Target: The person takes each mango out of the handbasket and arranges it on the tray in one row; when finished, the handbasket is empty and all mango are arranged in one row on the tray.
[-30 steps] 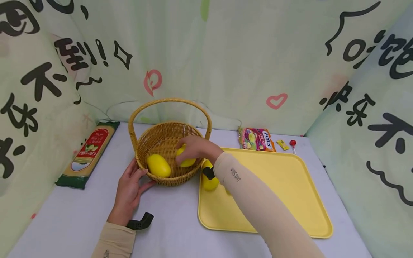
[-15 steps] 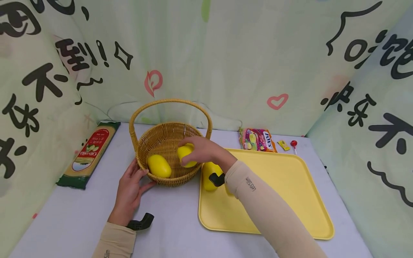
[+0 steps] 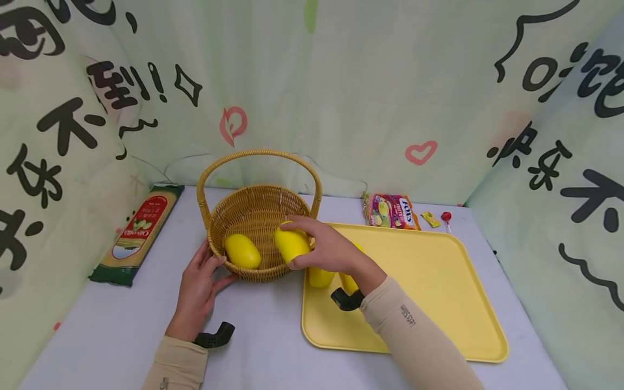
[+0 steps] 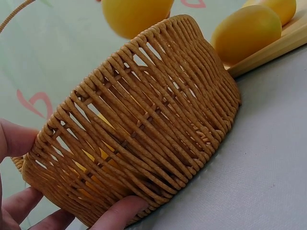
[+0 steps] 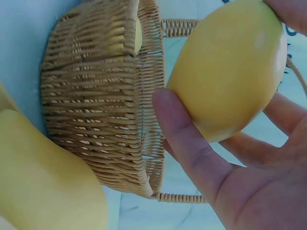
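My right hand (image 3: 329, 246) grips a yellow mango (image 3: 291, 244) at the right rim of the wicker basket (image 3: 258, 203). In the left wrist view this held mango (image 4: 136, 14) hangs above the rim. The right wrist view shows the mango (image 5: 230, 72) between thumb and fingers, beside the basket wall (image 5: 91, 96). Another mango (image 3: 242, 251) lies inside the basket at the left. My left hand (image 3: 197, 290) holds the basket's left front side, fingers on the rim and wall. Further mangoes (image 3: 320, 277) sit on the yellow tray (image 3: 414, 303), partly hidden by my right hand.
A green and tan packet (image 3: 138, 233) lies at the left by the cloth wall. Behind the tray are a colourful candy bag (image 3: 390, 211), a small yellow wrapped sweet (image 3: 430, 219) and a red lollipop (image 3: 446, 216). The basket's tall handle (image 3: 258, 153) arches above its opening.
My right hand has lifted the mango from inside the basket up and rightward to its right rim. More of the tray's mangoes shows now. The left hand stays on the basket.
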A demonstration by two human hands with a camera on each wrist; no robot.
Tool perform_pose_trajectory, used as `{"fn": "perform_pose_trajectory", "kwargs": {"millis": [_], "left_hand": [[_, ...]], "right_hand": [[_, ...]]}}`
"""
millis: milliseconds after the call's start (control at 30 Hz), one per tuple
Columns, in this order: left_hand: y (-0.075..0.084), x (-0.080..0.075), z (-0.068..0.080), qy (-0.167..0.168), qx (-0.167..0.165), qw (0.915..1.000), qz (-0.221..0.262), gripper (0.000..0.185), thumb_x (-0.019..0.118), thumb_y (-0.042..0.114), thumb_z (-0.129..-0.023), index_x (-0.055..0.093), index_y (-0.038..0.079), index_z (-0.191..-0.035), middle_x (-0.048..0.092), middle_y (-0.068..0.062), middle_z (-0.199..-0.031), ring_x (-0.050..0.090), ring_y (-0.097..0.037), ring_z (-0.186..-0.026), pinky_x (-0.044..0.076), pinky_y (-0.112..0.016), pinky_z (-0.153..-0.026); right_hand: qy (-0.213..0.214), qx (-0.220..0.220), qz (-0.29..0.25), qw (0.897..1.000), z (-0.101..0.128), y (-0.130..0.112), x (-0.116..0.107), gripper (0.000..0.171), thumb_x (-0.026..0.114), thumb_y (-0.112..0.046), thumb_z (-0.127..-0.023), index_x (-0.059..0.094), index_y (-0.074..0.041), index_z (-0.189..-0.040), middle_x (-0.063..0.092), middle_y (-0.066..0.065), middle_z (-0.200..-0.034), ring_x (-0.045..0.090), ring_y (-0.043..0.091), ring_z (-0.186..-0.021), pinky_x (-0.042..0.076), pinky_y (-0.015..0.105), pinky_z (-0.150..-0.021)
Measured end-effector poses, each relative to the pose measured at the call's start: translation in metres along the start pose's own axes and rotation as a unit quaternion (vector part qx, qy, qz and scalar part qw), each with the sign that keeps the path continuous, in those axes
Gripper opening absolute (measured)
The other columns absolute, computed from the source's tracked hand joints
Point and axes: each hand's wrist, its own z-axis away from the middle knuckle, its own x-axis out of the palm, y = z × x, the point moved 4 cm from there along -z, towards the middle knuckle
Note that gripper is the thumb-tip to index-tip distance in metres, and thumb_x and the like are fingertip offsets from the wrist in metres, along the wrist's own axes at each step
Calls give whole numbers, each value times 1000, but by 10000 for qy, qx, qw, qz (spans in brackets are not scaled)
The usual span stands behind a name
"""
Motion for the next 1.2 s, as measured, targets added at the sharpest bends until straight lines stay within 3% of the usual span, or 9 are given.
{"fn": "perform_pose_trajectory", "kwargs": {"millis": [167, 433, 767, 1200], "left_hand": [[-1, 1, 0, -28, -6, 10000, 74, 74, 52, 15, -108, 20, 39, -169, 19, 9, -178, 38, -22, -154, 56, -52, -106], [-2, 3, 1, -109, 13, 9999, 130, 74, 52, 14, -108, 19, 37, -170, 18, 8, -178, 37, -23, -154, 55, -54, -107], [-4, 0, 1, -10, 9, 10000, 60, 75, 53, 16, -107, 20, 40, -169, 18, 9, -178, 38, -24, -154, 55, -54, -106], [-1, 0, -1, -30, 39, 10000, -21, 74, 53, 16, -108, 20, 40, -169, 19, 8, -178, 39, -24, -153, 56, -52, -105]], "right_hand": [[201, 62, -440, 9988, 20, 4, 1, 75, 83, -27, -82, 57, -29, -153, 28, -2, -175, 39, 31, -155, 58, 48, -108], [583, -196, -1228, 9905, 48, 9, -1, 76, 83, -16, -81, 57, -21, -152, 32, 2, -173, 45, 35, -151, 61, 44, -103], [862, -415, -1287, 9871, 78, 15, -1, 74, 83, -13, -82, 57, -17, -151, 30, 5, -174, 45, 41, -151, 59, 42, -106], [1305, -443, -1771, 9745, 118, 46, -16, 75, 78, -1, -82, 56, -14, -153, 30, 9, -173, 38, 48, -152, 58, 24, -100]]}}
